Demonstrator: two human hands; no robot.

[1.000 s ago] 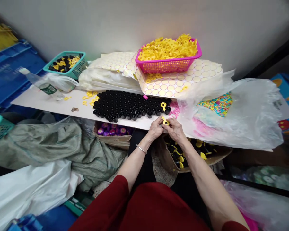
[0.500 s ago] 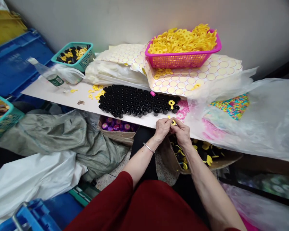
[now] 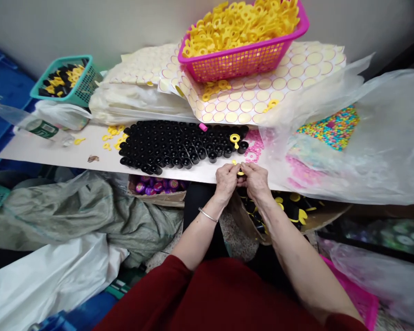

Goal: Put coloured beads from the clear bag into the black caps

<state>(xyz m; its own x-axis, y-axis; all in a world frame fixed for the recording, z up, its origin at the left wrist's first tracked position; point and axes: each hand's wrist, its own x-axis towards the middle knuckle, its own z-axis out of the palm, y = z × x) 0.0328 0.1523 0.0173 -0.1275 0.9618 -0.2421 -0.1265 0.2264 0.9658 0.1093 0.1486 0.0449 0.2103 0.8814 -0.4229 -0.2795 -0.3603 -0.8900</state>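
My left hand point(image 3: 227, 182) and my right hand point(image 3: 256, 180) meet at the table's front edge, fingers closed. Between their fingertips is a yellow plastic ring piece point(image 3: 240, 173), with something dark under it; fingers cover most of both. Just beyond stand tightly packed rows of small black cups point(image 3: 172, 142). A yellow ring with a tab point(image 3: 234, 138) rests on top of the cups at their right end. A small pink cylinder point(image 3: 203, 127) lies on the cups' far side. Small pink pieces point(image 3: 254, 146) are scattered right of the cups.
A pink basket point(image 3: 241, 62) heaped with yellow rings stands at the back on sticker sheets point(image 3: 227, 108). At left are a green basket point(image 3: 79, 94) and a plastic bottle point(image 3: 31, 124). A clear bag point(image 3: 382, 138) with colourful beads covers the right. Below the table are cardboard boxes point(image 3: 172, 198).
The view has shifted, so the table sits further left and the baskets higher. My fingertips have closed in around the yellow ring, which shows less now.
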